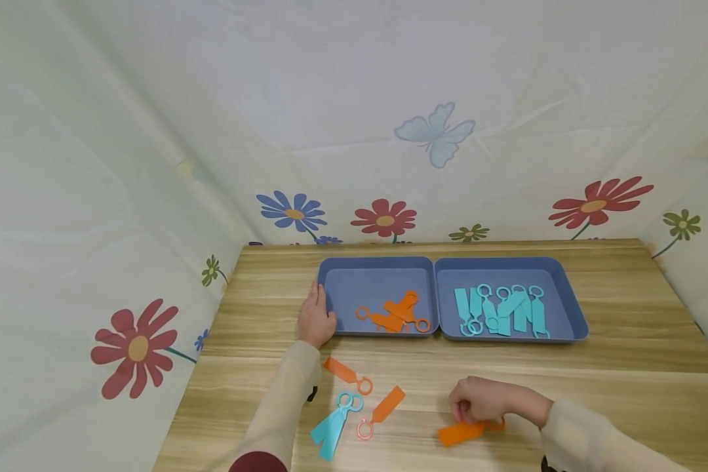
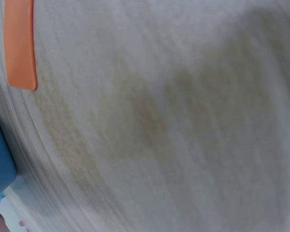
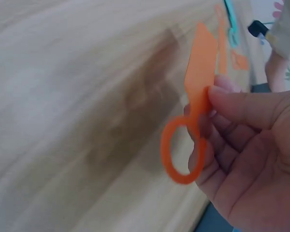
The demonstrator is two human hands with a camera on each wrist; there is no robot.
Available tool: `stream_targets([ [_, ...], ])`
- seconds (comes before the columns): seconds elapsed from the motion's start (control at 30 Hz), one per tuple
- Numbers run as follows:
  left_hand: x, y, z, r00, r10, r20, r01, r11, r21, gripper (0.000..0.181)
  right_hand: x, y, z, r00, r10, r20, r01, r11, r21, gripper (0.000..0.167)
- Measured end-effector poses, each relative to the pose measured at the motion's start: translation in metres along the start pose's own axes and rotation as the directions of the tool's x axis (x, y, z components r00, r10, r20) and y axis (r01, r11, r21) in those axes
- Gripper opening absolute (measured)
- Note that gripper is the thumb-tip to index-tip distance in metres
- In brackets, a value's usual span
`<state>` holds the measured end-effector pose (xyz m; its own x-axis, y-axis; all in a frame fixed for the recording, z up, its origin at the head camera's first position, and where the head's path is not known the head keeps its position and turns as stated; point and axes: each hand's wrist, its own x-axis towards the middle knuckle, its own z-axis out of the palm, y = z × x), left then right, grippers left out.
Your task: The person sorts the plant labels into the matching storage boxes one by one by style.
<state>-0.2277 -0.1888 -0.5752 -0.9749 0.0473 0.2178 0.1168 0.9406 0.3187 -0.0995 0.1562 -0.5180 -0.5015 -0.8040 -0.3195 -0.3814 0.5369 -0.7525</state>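
Pinching an orange tag (image 1: 459, 434) near its ring, the right hand (image 1: 478, 399) is holding it over the table (image 1: 631, 367). Straight-fingered, the left hand (image 1: 316, 320) is touching the left tray (image 1: 354, 285), perhaps steadying it. Teal tags (image 1: 512, 307) are lying in the right tray (image 1: 501, 264), apparently grouped by colour.
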Motion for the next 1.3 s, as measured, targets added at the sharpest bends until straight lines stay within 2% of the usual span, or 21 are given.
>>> stream_targets([
  [0.17,0.001,-0.002,0.003,1.000,0.008,-0.018,-0.009,1.000,-0.025,0.065,0.005,-0.006,-0.012,0.999,-0.026,0.038,0.019,0.986,0.163,0.029],
  [0.27,0.001,-0.005,0.005,0.999,0.019,-0.044,-0.022,0.997,-0.076,0.066,0.009,-0.011,-0.019,0.998,-0.011,0.055,-0.005,0.958,0.285,0.029],
  [0.3,0.002,-0.011,0.013,0.997,0.033,-0.066,-0.037,0.997,-0.070,0.066,0.010,-0.012,-0.021,0.998,-0.005,0.058,-0.014,0.946,0.323,0.029],
  [0.47,0.001,-0.010,0.013,0.997,0.035,-0.066,-0.039,0.997,-0.066,0.066,0.020,-0.018,-0.032,0.998,0.016,0.055,-0.039,0.896,0.443,0.028],
  [0.5,0.001,-0.010,0.013,0.997,0.033,-0.063,-0.037,0.997,-0.062,0.065,0.022,-0.018,-0.034,0.999,0.017,0.048,-0.037,0.890,0.454,0.027],
  [0.53,0.000,-0.004,0.005,0.999,0.021,-0.043,-0.024,0.997,-0.070,0.065,0.025,-0.019,-0.037,0.999,0.018,0.039,-0.034,0.886,0.463,0.026],
  [0.73,0.000,-0.001,0.001,1.000,0.000,0.001,0.000,1.000,0.009,0.065,0.040,-0.021,-0.053,0.998,0.031,-0.052,0.000,0.860,0.510,0.022],
  [0.87,0.001,-0.001,0.002,1.000,-0.001,0.004,0.001,1.000,0.008,0.065,0.051,-0.022,-0.063,0.989,0.072,-0.132,0.014,0.829,0.558,0.019],
  [0.97,0.001,-0.002,0.003,1.000,0.004,-0.005,-0.004,1.000,-0.007,0.065,0.059,-0.022,-0.067,0.967,0.128,-0.219,0.024,0.814,0.580,0.020],
  [1.07,0.001,-0.002,0.003,1.000,0.003,-0.005,-0.003,1.000,-0.013,0.065,0.068,-0.023,-0.071,0.934,0.195,-0.298,0.036,0.781,0.624,0.024],
  [1.2,0.001,-0.002,0.003,1.000,-0.007,0.008,0.007,1.000,-0.015,0.066,0.081,-0.022,-0.076,0.878,0.315,-0.361,0.036,0.707,0.706,0.026],
  [1.3,0.001,-0.002,0.003,1.000,-0.014,0.019,0.015,1.000,-0.015,0.066,0.092,-0.020,-0.077,0.826,0.394,-0.403,0.038,0.674,0.737,0.027],
])
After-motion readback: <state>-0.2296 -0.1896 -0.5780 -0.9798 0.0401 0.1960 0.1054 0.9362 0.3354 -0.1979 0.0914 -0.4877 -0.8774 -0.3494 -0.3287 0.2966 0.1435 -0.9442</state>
